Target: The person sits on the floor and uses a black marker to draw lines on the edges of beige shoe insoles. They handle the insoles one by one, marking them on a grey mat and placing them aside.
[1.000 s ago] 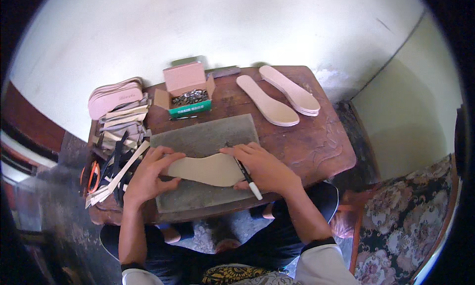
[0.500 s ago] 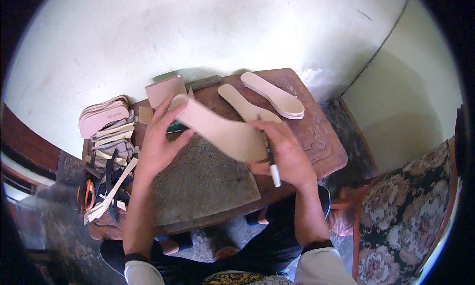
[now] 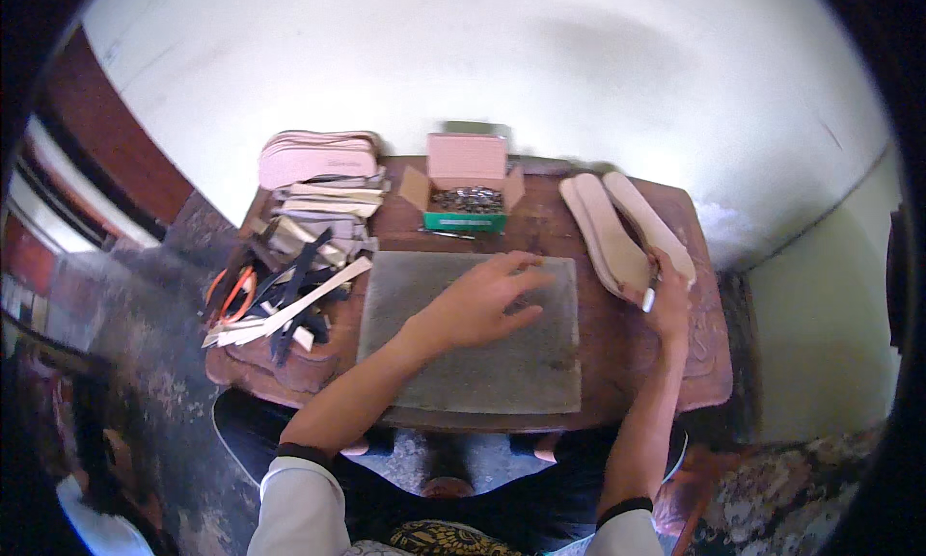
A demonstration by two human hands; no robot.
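Note:
My right hand (image 3: 667, 300) is at the right side of the table, its fingers closed at the front ends of the beige sole-shaped pieces. A marker pen (image 3: 648, 300) is in that hand, mostly hidden, with its white end sticking out. Two piles of these insoles lie there side by side: the left insoles (image 3: 600, 230), by my fingertips, and the right insoles (image 3: 648, 218), partly behind my hand. My left hand (image 3: 487, 298) is over the grey mat (image 3: 463, 382), fingers stretched out and holding nothing.
An open green-fronted carton (image 3: 465, 220) of small metal pieces stands behind the mat. To the left are a stack of pinkish insoles (image 3: 318, 161), pale and grey strips (image 3: 328, 204), black strips (image 3: 299, 276) and an orange-handled tool (image 3: 236, 296). A wall (image 3: 579, 83) rises behind the wooden table (image 3: 540, 204).
The insole held between both hands has gone to the right-hand piles. My left hand has let go and moved over the mat; my right hand has moved right with the marker pen. The view has shifted.

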